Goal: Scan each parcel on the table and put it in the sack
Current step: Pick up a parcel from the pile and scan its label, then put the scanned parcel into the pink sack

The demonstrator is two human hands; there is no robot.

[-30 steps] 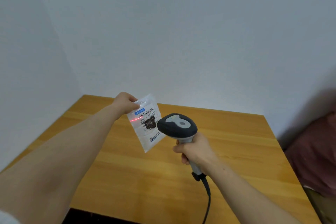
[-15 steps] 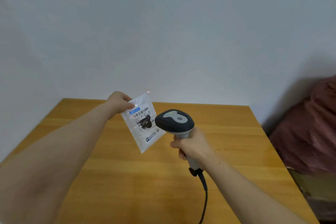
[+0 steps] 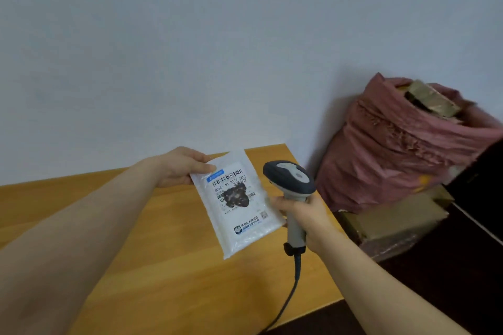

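1. Left hand (image 3: 181,167) pinches a white parcel (image 3: 239,209) by its top corner, thumb on the label side, other fingers behind. The pkg hangs tilted in the air over the table (image 3: 163,266), its lower edge just beside the right-hand knuckles.
2. Right hand (image 3: 307,216) is wrapped round the scanner (image 3: 288,177) grip. The scanner head sits just right of the left thumb's corner. No beam shows on the barcode, so can't tell if the read is done.
3. Step in hand, prob.: get the pkg into the sack (image 3: 394,149), which stands beyond the right-hand fingers, off the table's right side, mouth up, with a cardboard box (image 3: 430,100) poking out.
4. To do it well: confirm the read first, keep the corner pinch firm as the film looks slippery, and pass the left hand behind the scanner rather than across it.
5. Edges & room: the table's far corner lies just past both hands' fingertips, w/ open air between it and the sack. A carton (image 3: 394,220) sits at the sack's foot. The cable (image 3: 288,296) trails from below the right palm toward the near edge and could snag.
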